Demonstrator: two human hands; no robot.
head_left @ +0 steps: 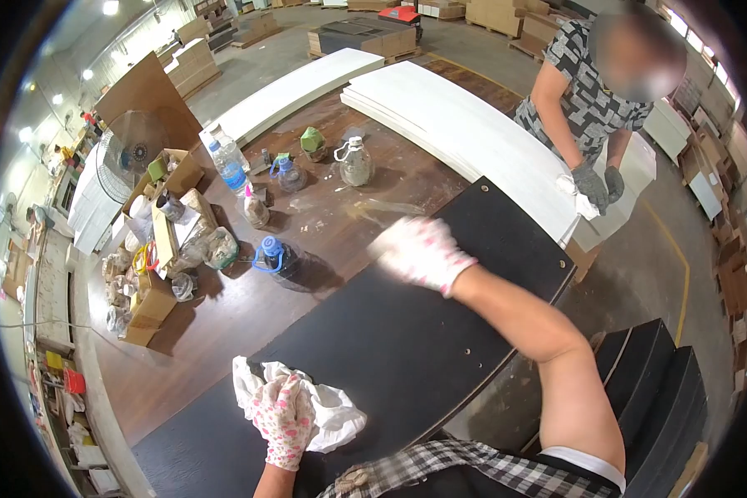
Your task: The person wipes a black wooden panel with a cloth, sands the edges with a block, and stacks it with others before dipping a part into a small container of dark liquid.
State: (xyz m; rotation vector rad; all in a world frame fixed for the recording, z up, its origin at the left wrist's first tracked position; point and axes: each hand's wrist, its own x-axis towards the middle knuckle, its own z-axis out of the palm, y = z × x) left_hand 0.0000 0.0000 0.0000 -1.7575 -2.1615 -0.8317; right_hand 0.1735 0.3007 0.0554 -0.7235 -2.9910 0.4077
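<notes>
A long black panel (365, 349) with small holes near its right end lies across the brown table in front of me. My left hand (282, 415), in a white glove with pink spots, grips a crumpled white cloth (338, 415) against the panel's left part. Farther right, my right hand (423, 256) wears a matching glove and is over the panel's far edge. Motion blurs its fingers, so their closure and any content cannot be made out. The nearest bottle to the hands is a dark one with a blue cap and handle (274, 259).
Several bottles, including a clear one (355, 163), stand on the brown table (199, 357). A cluttered cardboard box (151, 311) sits at left. White panels (448, 116) are stacked beyond. A gloved co-worker (585, 100) holds white material at right. Black panels (664, 407) stand at lower right.
</notes>
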